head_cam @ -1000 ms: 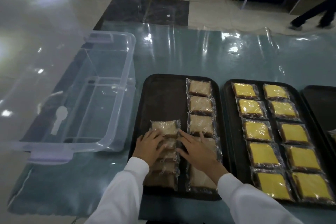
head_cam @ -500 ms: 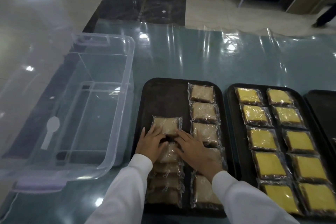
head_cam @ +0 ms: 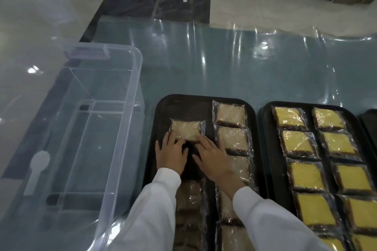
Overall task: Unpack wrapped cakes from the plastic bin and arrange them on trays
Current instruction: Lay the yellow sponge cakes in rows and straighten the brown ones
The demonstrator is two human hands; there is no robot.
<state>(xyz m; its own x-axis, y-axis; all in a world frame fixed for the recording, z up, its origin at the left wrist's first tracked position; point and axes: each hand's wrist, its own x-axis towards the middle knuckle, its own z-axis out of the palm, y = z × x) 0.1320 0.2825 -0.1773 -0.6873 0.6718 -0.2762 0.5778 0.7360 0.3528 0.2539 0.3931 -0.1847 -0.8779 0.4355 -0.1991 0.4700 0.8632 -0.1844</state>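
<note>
Wrapped cake: pale, flat on the left column of the dark tray, near its far end, likely being squared into line.
Plastic bin: clear, leftmost, no cakes seen inside.
Left hand: fingers straight, tips pressing the packet's near left edge.
Right hand: likewise flat, touching the near right edge.
Yellow cakes: rightward, filling their tray in two columns.
</note>
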